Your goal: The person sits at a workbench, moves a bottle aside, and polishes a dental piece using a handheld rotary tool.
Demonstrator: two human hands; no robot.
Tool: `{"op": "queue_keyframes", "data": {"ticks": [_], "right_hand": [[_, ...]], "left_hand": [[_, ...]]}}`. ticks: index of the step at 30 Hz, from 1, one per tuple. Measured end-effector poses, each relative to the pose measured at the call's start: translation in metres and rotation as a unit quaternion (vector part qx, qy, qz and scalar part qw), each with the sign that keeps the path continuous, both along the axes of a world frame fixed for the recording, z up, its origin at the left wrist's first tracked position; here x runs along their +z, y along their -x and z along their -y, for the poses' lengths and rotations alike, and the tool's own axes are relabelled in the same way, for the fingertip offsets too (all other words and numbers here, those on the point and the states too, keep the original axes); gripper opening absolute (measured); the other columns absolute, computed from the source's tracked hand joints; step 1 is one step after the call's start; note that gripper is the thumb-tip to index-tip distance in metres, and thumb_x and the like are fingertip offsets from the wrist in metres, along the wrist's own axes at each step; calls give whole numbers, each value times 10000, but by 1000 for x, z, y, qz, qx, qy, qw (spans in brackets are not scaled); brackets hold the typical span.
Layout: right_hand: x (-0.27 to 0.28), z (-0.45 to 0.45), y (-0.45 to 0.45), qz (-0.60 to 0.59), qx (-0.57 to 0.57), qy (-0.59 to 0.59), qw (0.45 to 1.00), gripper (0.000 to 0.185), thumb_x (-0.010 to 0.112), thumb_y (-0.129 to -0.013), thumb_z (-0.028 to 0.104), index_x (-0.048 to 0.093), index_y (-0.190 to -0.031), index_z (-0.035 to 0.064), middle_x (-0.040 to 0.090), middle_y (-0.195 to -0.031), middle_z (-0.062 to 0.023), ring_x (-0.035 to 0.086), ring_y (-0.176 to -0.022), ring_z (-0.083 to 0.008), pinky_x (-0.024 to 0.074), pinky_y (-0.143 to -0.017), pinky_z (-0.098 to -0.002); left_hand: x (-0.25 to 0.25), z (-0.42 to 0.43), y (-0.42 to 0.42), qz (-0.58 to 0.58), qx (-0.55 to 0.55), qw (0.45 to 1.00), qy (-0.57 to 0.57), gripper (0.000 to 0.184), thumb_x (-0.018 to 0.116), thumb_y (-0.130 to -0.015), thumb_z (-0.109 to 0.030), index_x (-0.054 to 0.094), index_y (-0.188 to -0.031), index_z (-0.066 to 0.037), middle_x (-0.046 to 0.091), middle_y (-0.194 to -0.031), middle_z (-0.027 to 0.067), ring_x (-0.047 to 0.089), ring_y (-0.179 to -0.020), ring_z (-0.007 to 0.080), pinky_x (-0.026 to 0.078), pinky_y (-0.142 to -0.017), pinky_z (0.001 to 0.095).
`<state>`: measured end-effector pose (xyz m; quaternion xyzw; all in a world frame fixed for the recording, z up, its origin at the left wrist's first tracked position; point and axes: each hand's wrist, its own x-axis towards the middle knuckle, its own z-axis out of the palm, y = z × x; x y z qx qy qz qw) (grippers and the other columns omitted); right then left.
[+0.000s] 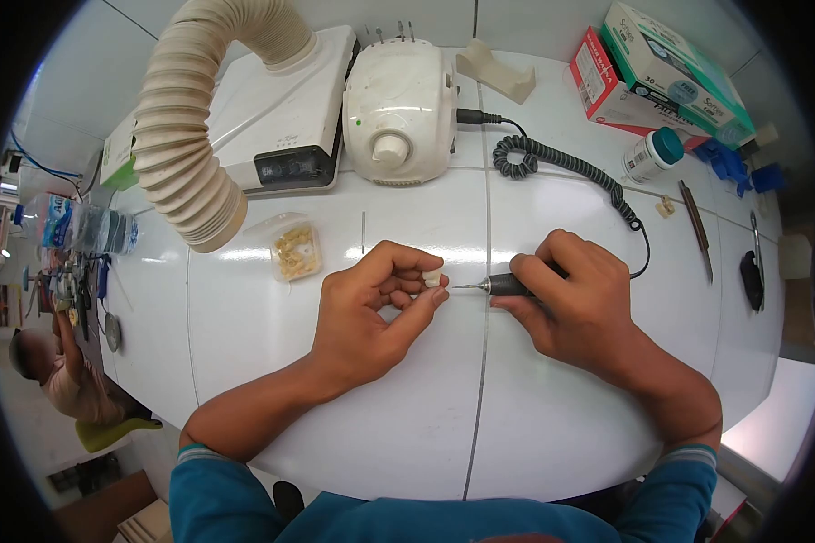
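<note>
Between thumb and fingertips, my left hand (362, 317) pinches a small cream-white piece, tooth-like in look (432, 279). My right hand (589, 303) is closed around a dark rotary handpiece (507, 285) held level. Its thin metal bur (467, 287) points left at the piece, the tip very close to it; whether they touch I cannot tell. A coiled black cord (566, 166) links the handpiece to a white control unit with a round knob (394, 118). To the left of my left hand, an open clear plastic box (296, 253) holds several small yellowish pieces.
A ribbed extraction hose (177, 136) hangs over the left of the white tabletop (335, 452). Stacked boxes (666, 77), a white bottle with teal cap (654, 155) and a brown pointed tool (695, 231) lie right. Another person (72, 380) sits far left.
</note>
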<state>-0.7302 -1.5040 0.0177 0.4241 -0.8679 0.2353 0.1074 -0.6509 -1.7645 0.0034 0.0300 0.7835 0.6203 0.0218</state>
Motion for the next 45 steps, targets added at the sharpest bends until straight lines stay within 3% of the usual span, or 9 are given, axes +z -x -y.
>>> {"op": "queue_keyframes", "data": {"ticks": [10, 13, 16, 45], "right_hand": [[-1, -3, 0, 0, 0, -7, 1000, 338, 927, -840, 367, 709, -940, 130, 530, -842, -36, 569, -687, -200, 441, -580, -355], [-3, -2, 0, 5, 1, 3, 1000, 341, 926, -844, 371, 709, -946, 129, 530, -842, -36, 571, -687, -199, 444, -581, -356], [-3, -2, 1, -2, 4, 3, 1000, 347, 927, -844, 371, 709, -955, 125, 530, -844, -37, 570, -686, -199, 446, -583, -355], [-3, -5, 2, 3, 6, 0, 1000, 347, 923, -850, 363, 705, -962, 116, 520, -856, -41, 576, -703, -201, 439, -583, -354]], "left_hand": [[1, -1, 0, 17, 4, 1000, 4, 270, 728, -1007, 93, 629, -1255, 63, 757, -1149, 157, 780, -1061, 165, 630, -872, 261], [-3, -3, -1, -7, 24, 1000, -14, 248, 771, -999, 53, 683, -1231, 61, 804, -1083, 134, 739, -937, 87, 602, -782, 228], [1, -1, -1, 13, 2, 1000, 6, 270, 736, -1005, 92, 631, -1250, 54, 763, -1154, 155, 782, -1078, 171, 629, -869, 259], [0, -1, -2, -8, -10, 1000, 20, 284, 768, -990, 87, 656, -1248, 45, 764, -1142, 132, 756, -1036, 126, 601, -821, 227]]}}
